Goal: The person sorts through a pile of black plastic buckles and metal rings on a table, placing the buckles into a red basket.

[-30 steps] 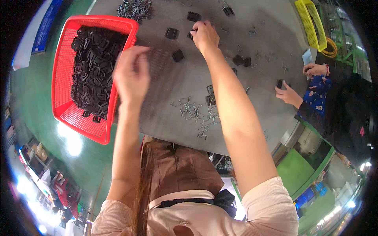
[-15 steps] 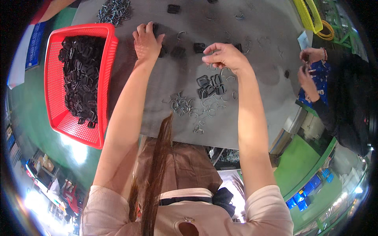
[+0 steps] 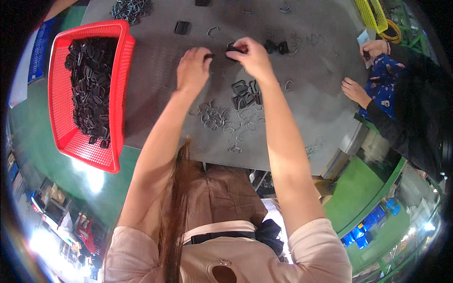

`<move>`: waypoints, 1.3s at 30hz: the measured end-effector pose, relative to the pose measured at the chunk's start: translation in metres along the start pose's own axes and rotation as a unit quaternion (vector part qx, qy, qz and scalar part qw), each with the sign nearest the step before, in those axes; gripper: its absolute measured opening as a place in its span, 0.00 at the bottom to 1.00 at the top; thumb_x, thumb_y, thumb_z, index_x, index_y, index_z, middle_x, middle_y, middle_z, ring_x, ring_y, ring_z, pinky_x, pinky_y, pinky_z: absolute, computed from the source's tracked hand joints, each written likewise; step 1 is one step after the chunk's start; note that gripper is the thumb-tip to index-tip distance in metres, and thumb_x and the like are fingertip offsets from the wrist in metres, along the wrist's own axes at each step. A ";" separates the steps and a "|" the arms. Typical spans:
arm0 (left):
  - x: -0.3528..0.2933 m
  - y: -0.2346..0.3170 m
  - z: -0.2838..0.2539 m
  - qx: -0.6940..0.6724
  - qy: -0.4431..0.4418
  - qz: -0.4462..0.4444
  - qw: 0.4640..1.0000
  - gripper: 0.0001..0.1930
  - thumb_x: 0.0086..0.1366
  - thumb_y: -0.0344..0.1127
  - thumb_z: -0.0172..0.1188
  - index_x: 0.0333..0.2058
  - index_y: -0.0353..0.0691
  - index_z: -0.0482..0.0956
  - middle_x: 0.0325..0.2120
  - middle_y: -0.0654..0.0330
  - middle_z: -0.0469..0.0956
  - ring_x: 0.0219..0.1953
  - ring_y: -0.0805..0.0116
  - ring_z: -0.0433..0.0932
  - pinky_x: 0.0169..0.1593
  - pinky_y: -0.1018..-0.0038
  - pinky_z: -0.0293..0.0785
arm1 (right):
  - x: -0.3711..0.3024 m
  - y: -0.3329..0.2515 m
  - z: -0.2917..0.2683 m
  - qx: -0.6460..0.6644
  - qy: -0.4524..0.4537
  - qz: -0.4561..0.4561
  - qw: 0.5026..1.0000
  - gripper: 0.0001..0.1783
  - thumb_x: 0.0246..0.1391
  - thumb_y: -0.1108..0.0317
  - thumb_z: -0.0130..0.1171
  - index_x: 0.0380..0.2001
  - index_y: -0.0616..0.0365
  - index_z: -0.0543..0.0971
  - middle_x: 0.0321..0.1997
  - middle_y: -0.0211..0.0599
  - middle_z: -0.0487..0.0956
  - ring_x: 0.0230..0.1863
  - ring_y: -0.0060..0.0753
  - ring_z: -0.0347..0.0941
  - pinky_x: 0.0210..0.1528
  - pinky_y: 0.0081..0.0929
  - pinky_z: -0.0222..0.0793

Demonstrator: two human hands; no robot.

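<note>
Above the grey table my left hand (image 3: 192,73) is closed, with a small black plastic piece (image 3: 209,55) between thumb and fingertips. Just to its right, my right hand (image 3: 254,57) pinches a black buckle (image 3: 232,51). The fingers partly cover both pieces. Nearer to me lies a small group of black buckles (image 3: 242,93), beside a loose scatter of bent metal wire clips (image 3: 214,116). One wire clip (image 3: 213,31) sits beyond my hands, and a black stack of buckles (image 3: 182,27) lies to the left of it. More black buckles (image 3: 276,46) rest right of my right hand.
At the left stands a red perforated basket (image 3: 120,94) holding many black buckles. A heap of metal clips (image 3: 131,10) lies at the far left, and a yellow basket (image 3: 372,16) at the far right. A co-worker's hand (image 3: 356,92) rests at the table's right edge.
My left hand has come right and nearer, uncovering a black stack. My right hand has moved left and slightly away, and now pinches a buckle. The co-worker's hands have parted.
</note>
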State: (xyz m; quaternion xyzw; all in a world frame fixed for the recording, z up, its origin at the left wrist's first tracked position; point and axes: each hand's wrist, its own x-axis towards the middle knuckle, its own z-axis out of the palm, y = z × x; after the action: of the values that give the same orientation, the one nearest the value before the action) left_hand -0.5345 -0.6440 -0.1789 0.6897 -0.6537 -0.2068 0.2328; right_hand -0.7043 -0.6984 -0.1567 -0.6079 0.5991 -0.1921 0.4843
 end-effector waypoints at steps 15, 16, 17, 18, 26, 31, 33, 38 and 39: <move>-0.017 0.025 -0.009 0.047 -0.045 -0.071 0.995 0.18 0.49 0.33 0.61 0.38 0.38 0.65 0.37 0.52 0.63 0.42 0.53 0.67 0.41 0.64 0.70 | -0.080 0.021 0.023 -0.096 0.046 0.137 0.985 0.16 0.33 0.61 0.67 0.21 0.59 0.73 0.22 0.33 0.74 0.25 0.32 0.71 0.30 0.25 0.64; -0.019 0.023 -0.010 0.045 -0.058 -0.065 0.995 0.18 0.49 0.33 0.60 0.38 0.38 0.65 0.37 0.52 0.63 0.42 0.53 0.67 0.41 0.64 0.71 | -0.081 0.020 0.008 0.074 0.033 0.114 0.990 0.14 0.35 0.65 0.66 0.16 0.57 0.70 0.18 0.25 0.71 0.22 0.27 0.68 0.26 0.20 0.61; -0.020 0.021 -0.010 0.044 -0.071 -0.059 0.995 0.17 0.49 0.32 0.60 0.38 0.37 0.65 0.38 0.52 0.63 0.42 0.53 0.67 0.40 0.64 0.71 | -0.080 0.030 -0.004 0.224 0.001 0.179 0.958 0.10 0.40 0.65 0.62 0.19 0.55 0.70 0.20 0.22 0.70 0.21 0.23 0.67 0.26 0.18 0.61; -0.021 0.021 -0.009 0.066 -0.067 -0.036 0.995 0.17 0.50 0.32 0.59 0.38 0.37 0.65 0.37 0.52 0.63 0.43 0.53 0.67 0.40 0.64 0.71 | -0.081 0.029 -0.018 0.320 0.036 0.180 0.930 0.09 0.42 0.65 0.60 0.21 0.55 0.70 0.23 0.24 0.70 0.23 0.22 0.69 0.26 0.18 0.62; -0.013 -0.006 -0.015 0.080 0.014 -0.017 0.997 0.11 0.51 0.27 0.50 0.36 0.36 0.70 0.36 0.51 0.70 0.41 0.51 0.68 0.40 0.61 0.68 | -0.048 0.044 -0.027 -0.177 0.282 0.163 0.929 0.28 0.38 0.48 0.60 0.35 0.62 0.73 0.38 0.41 0.76 0.41 0.42 0.72 0.39 0.36 0.65; -0.002 -0.006 -0.036 -0.533 -0.087 -0.348 0.766 0.07 0.55 0.30 0.47 0.32 0.38 0.72 0.29 0.60 0.72 0.32 0.69 0.72 0.35 0.68 0.69 | -0.048 0.036 -0.027 -0.151 0.185 0.183 0.954 0.20 0.35 0.52 0.63 0.29 0.54 0.77 0.31 0.41 0.77 0.34 0.43 0.74 0.35 0.36 0.67; -0.010 -0.002 -0.029 -0.598 -0.162 -0.355 0.700 0.10 0.56 0.37 0.51 0.33 0.39 0.74 0.26 0.65 0.72 0.28 0.74 0.70 0.32 0.72 0.68 | -0.048 0.045 -0.027 -0.087 0.152 0.190 0.966 0.18 0.36 0.53 0.63 0.27 0.54 0.76 0.27 0.40 0.77 0.32 0.42 0.74 0.34 0.36 0.67; -0.022 0.079 0.013 -0.195 -0.219 -0.181 0.939 0.17 0.50 0.45 0.61 0.31 0.36 0.73 0.20 0.61 0.72 0.30 0.65 0.75 0.33 0.69 0.70 | -0.063 0.063 -0.029 -0.102 0.192 0.156 0.964 0.19 0.36 0.52 0.63 0.27 0.56 0.76 0.29 0.40 0.76 0.34 0.42 0.74 0.35 0.35 0.67; -0.027 0.089 0.022 -0.120 -0.195 -0.106 0.968 0.18 0.48 0.44 0.63 0.30 0.35 0.73 0.21 0.58 0.74 0.32 0.62 0.76 0.33 0.68 0.71 | -0.065 0.057 -0.028 -0.116 0.215 0.153 0.958 0.20 0.36 0.52 0.63 0.27 0.57 0.76 0.30 0.41 0.76 0.34 0.42 0.74 0.35 0.35 0.68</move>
State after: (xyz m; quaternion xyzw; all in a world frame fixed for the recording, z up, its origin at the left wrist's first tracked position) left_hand -0.6205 -0.6217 -0.1442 0.6684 -0.5800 -0.4376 0.1590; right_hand -0.7714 -0.6387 -0.1685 -0.5050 0.7932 -0.1712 0.2940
